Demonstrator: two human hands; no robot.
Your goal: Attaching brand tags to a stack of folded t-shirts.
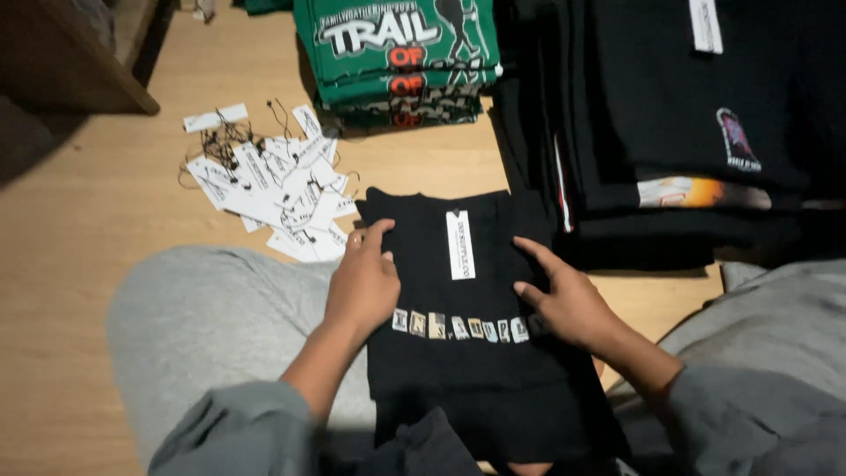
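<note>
Seen from above, seated on a light wooden floor (pixel 79 264), legs in grey trousers spread to either side. Folded black T-shirt (pixel 458 300) laid flat on the floor between the knees, a row of small pale letter patches across its lower front and a white hang tag (pixel 460 245) lying at the collar. Left hand (pixel 363 282) pressed palm-down on the shirt's left edge, fingers spread and flat, closed on nothing. Right hand (pixel 564 295) pressed likewise on the shirt's right edge, fingers extended toward the tag, gripping nothing. Hands well apart, one on each side of the shirt. Grey sleeves visible at both forearms.

Loose heap of white paper tags with dark strings (pixel 269 181) scattered on the floor just beyond the left hand, near the shirt's upper left corner. Stack of folded green shirts (pixel 401 62) with white and red print placed farther away, behind the black shirt. Piles of folded black garments (pixel 679 123) ranged to the right, one bearing a small coloured emblem and another a white tag. Dark wooden furniture corner (pixel 70 62) at upper left.
</note>
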